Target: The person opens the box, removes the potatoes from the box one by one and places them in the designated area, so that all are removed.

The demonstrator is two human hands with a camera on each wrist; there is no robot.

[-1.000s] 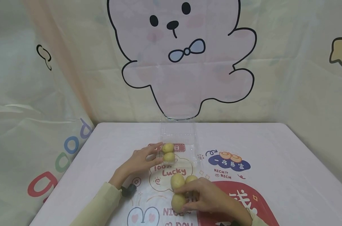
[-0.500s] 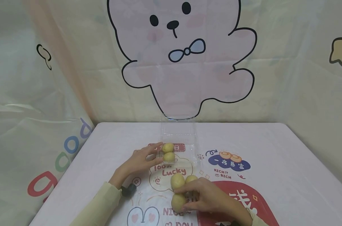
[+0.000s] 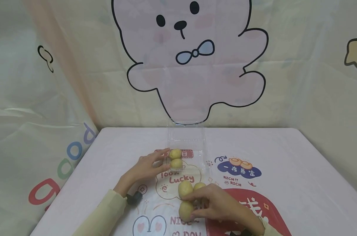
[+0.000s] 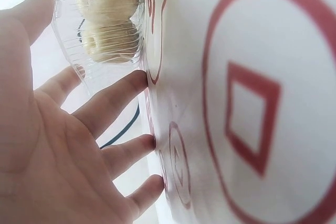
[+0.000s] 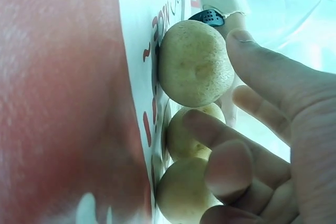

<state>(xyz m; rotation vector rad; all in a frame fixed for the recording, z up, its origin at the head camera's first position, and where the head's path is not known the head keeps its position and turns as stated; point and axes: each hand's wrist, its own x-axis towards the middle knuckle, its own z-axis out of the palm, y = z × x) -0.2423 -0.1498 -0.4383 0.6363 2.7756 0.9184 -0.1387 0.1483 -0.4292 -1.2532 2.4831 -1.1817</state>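
Observation:
My right hand [image 3: 218,203] is at the front of a small group of pale yellow potatoes, its thumb and index finger pinching the nearest potato [image 5: 194,64]. In the right wrist view that potato sits at the tabletop. Two more lie just beyond it, a left potato [image 3: 185,189] and a right potato [image 3: 199,186] partly hidden by the hand. My left hand [image 3: 147,166] rests with fingers spread against the left side of a clear plastic box [image 3: 196,161]. Inside its left half, a back potato [image 3: 176,153] and a front potato [image 3: 176,164] stand in line.
The box's clear lid [image 3: 185,132] is raised at the back, toward the bear-print curtain [image 3: 193,82]. A white printed tablecloth [image 3: 267,147] covers the table. A dark band [image 3: 135,198] is on the left wrist.

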